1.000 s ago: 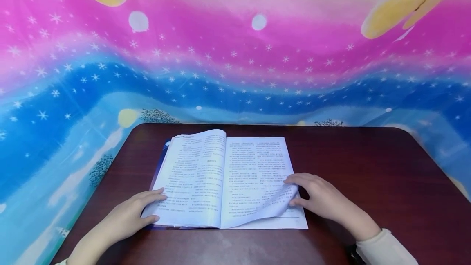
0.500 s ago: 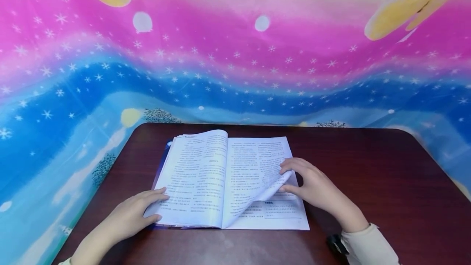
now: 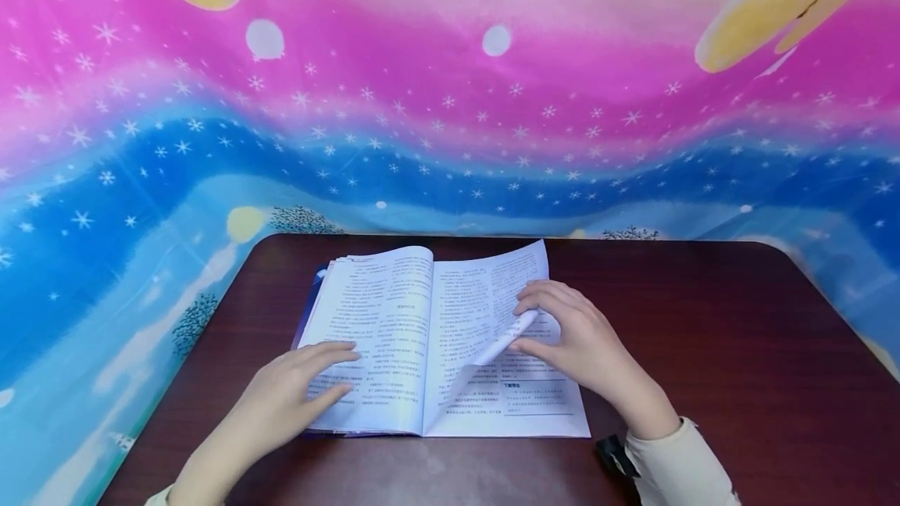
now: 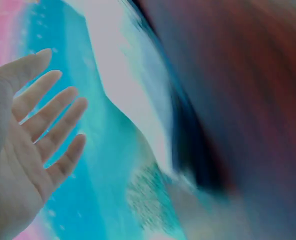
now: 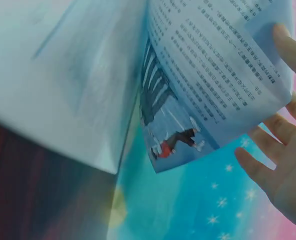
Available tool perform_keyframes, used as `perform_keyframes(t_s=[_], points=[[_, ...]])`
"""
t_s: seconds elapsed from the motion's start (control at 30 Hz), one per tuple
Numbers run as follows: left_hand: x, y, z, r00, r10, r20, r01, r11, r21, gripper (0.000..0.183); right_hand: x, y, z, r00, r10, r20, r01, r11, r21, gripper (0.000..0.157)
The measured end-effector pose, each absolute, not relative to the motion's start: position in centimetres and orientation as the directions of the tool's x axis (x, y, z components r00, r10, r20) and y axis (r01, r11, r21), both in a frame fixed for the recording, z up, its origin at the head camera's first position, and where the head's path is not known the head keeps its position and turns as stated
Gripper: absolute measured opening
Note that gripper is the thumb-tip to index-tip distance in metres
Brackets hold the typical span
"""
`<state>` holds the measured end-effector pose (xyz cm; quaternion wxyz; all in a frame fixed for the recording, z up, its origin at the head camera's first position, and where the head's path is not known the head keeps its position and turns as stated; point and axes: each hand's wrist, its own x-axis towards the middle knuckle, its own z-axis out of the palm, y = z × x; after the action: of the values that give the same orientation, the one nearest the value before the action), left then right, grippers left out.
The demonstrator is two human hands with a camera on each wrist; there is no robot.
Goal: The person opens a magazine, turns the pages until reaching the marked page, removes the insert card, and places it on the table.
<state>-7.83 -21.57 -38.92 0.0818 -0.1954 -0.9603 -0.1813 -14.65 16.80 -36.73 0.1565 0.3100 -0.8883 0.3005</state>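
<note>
An open magazine (image 3: pixel 380 318) with printed text lies on the table. My right hand (image 3: pixel 576 334) pinches the outer edge of its right-hand page (image 3: pixel 478 318), which is lifted and curled toward the spine. In the right wrist view the raised page (image 5: pixel 213 65) shows text and a small picture on its underside, between thumb and fingers. My left hand (image 3: pixel 281 393) is over the lower left page, fingers straight and spread. The left wrist view shows the left hand (image 4: pixel 38 125) with nothing in its fingers; whether it touches the paper cannot be told.
The dark reddish-brown table (image 3: pixel 703 334) has rounded far corners. Behind it hangs a pink and blue cloth (image 3: pixel 422 100) printed with snowflakes. A black item (image 3: pixel 615 455) sits at the right sleeve (image 3: pixel 675 463).
My right hand has moved left and away from me, lifting the page further and uncovering more of the sheet below. My left hand has shifted right and slightly upward over the left page.
</note>
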Motion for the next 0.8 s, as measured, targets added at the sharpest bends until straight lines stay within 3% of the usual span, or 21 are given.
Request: perform_keyframes(t_s=[0.3,0.57,0.8], points=[[-8.5,-16.6,-37.6,-0.776,0.448,0.444,0.606,0.725,0.328,0.047,-14.5,14.8,-35.6,-0.679,-0.471,0.563,-0.721,0.569,-0.395,0.044],[-9.2,-13.5,-37.0,-0.707,0.494,0.505,0.692,0.63,0.352,0.059,-14.4,13.6,-34.7,-0.616,-0.497,0.611,-0.768,0.553,-0.324,0.047],[-9.6,-11.8,-36.8,-0.644,0.501,0.578,0.751,0.56,0.351,0.057,-14.2,13.0,-34.1,-0.592,-0.511,0.623,-0.786,0.538,-0.306,0.047]])
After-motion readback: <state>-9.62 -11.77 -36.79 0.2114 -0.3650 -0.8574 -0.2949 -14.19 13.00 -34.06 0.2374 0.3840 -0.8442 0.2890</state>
